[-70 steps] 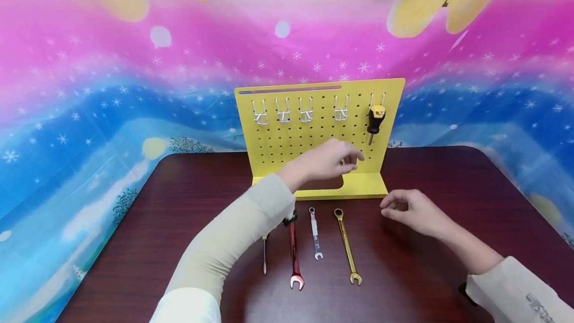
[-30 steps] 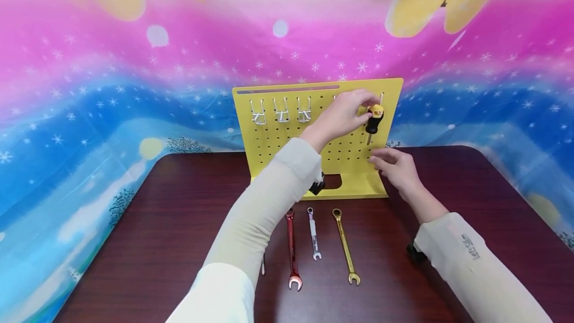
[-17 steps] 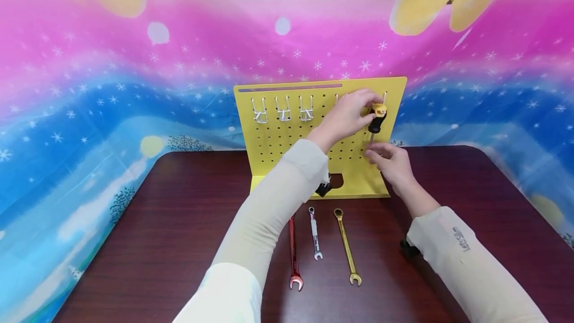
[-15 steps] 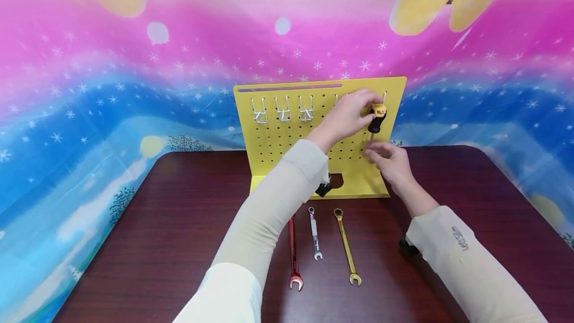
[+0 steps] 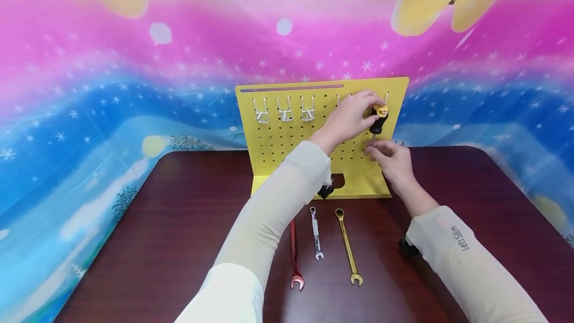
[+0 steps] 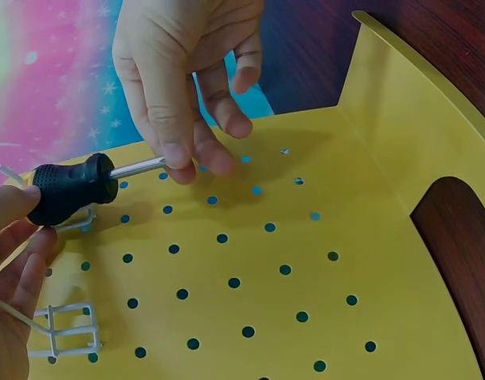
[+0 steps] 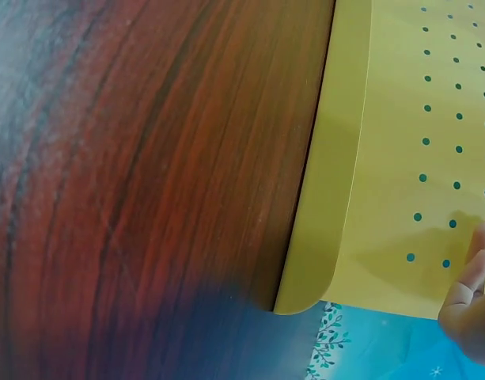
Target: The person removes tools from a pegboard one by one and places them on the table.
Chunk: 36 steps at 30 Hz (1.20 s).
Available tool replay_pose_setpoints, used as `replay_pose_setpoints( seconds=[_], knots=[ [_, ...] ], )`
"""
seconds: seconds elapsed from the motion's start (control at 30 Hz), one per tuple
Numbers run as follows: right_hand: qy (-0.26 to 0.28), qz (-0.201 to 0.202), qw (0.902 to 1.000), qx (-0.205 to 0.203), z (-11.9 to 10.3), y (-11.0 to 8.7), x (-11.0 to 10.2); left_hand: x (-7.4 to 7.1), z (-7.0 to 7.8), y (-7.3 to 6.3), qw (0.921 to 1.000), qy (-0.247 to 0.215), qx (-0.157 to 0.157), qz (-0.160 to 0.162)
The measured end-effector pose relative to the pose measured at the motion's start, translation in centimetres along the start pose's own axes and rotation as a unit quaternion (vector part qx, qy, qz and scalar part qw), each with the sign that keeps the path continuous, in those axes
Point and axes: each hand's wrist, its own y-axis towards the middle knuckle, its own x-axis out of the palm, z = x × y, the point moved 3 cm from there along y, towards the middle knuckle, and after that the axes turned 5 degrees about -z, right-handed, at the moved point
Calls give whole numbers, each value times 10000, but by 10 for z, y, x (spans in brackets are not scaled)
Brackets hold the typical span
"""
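A short screwdriver (image 5: 378, 122) with a black handle and yellow end hangs at the rightmost hook of the yellow pegboard (image 5: 314, 151). My left hand (image 5: 352, 116) holds its handle from the left, thumb and fingertips against the black grip (image 6: 72, 190). Lower down, the thumb and forefinger of my right hand (image 5: 394, 161) pinch the end of the metal shaft (image 6: 138, 168), hiding its tip. In the right wrist view only part of the right hand (image 7: 471, 309) shows, at the edge, and the screwdriver is out of sight.
White wire hooks (image 5: 285, 111) line the upper board. On the dark table (image 5: 188, 243) lie a red wrench (image 5: 294, 255), a small silver wrench (image 5: 316, 233) and a gold wrench (image 5: 348, 248). Behind hangs a patterned cloth (image 5: 179, 64).
Both hands have risen to the screwdriver: the left from in front of the lower board to the handle, the right from near the table to the shaft. Over the last half second they barely move.
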Motion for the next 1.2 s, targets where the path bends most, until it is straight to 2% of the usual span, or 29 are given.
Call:
replay_pose_setpoints(
  seconds=[0.2, 0.77, 1.2],
  knots=[
    [-3, 99, 9999, -53, -1, -1, -4, 0, 0, -1, 10000, -68, 3, -46],
    [-366, 14, 9982, -472, -11, -12, -12, -4, 6, -6, 9999, -43, 133, -100],
    [-702, -99, 9963, -481, -15, -21, -17, -8, 10, -10, 9997, -31, 181, -167]
  ],
)
